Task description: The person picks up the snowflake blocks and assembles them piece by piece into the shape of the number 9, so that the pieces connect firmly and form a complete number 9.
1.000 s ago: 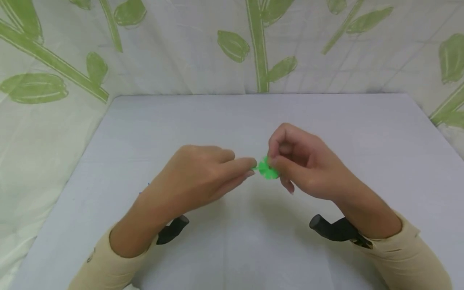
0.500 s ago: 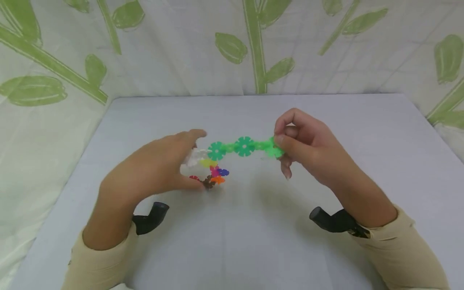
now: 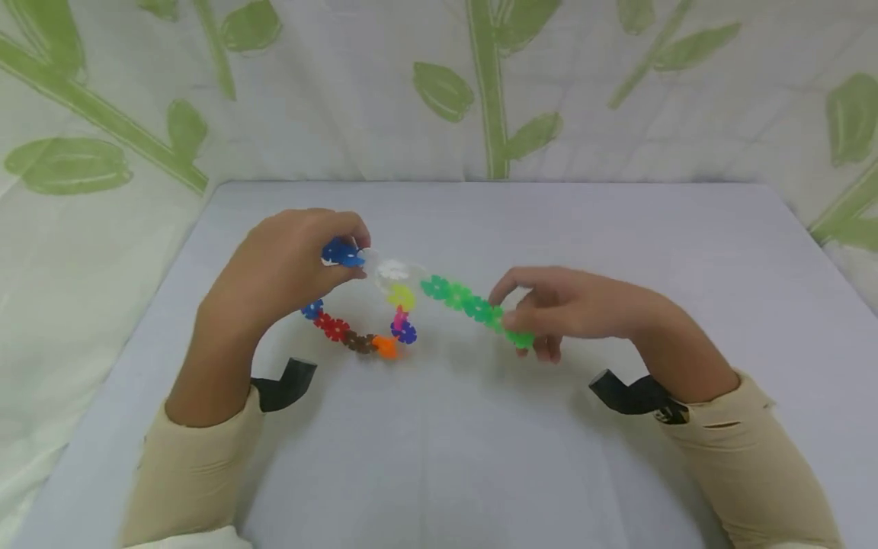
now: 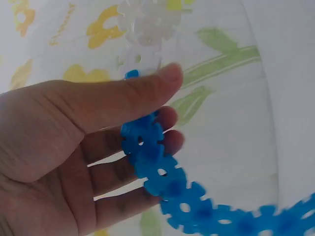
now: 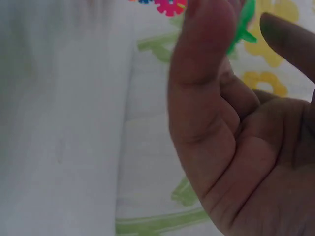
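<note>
A chain of linked plastic snowflake discs (image 3: 335, 329) in several colours hangs between the two hands. My left hand (image 3: 281, 255) pinches it where the blue discs (image 4: 162, 173) meet the white ones (image 4: 140, 56). From there the blue part trails below the fingers in the left wrist view. Toward the right runs the green end (image 3: 461, 296), whose tip my right hand (image 3: 569, 305) holds between thumb and fingers. Yellow, pink, purple, orange, brown and red discs form a loop below the white part. In the right wrist view only a sliver of a green disc (image 5: 243, 27) shows by the thumb.
A pale grey tabletop (image 3: 514, 457) lies under both hands. Behind it hangs a white cloth (image 3: 329, 99) printed with green leaves. Black camera mounts (image 3: 284, 385) stick out from both wrists.
The left hand has left the green end and moved left and away, now pinching the blue and white discs. The right hand keeps the green end, now lower, and the chain is spread wider.
</note>
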### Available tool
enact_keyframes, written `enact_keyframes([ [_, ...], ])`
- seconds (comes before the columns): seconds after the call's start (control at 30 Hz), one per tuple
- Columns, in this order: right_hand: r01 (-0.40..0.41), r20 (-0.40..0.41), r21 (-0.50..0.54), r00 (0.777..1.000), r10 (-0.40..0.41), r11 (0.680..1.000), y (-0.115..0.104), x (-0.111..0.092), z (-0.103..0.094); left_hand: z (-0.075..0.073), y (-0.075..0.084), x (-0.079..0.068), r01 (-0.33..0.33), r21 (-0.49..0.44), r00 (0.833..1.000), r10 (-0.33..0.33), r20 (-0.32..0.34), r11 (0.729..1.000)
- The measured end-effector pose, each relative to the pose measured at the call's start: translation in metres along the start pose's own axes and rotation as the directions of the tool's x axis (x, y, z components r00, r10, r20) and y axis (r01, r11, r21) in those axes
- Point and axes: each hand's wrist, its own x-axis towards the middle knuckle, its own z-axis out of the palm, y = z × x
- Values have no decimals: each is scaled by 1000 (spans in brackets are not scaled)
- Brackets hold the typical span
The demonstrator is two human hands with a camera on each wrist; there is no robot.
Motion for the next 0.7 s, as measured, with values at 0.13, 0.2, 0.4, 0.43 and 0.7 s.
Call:
enact_keyframes([
  [0.13, -12, 186, -178, 981, 46, 984, 5, 15, 16, 5, 10, 31, -20, 42, 997, 17, 72, 999],
  [0.2, -16, 216, -290, 973, 82, 957, 6, 21, 24, 11, 17, 50, -42, 78, 989, 30, 143, 996],
  [0.4, -47, 217, -495, 960, 176, 868, 9, 29, 42, 42, 44, 102, -164, 182, 944, 100, 314, 970],
  [0.43, -44, 216, -505, 961, 175, 862, 9, 29, 44, 48, 49, 108, -180, 188, 937, 110, 332, 965],
  [0.7, -89, 153, -558, 966, 208, 825, 11, 28, 54, 86, 64, 129, -190, 123, 919, 132, 372, 974],
])
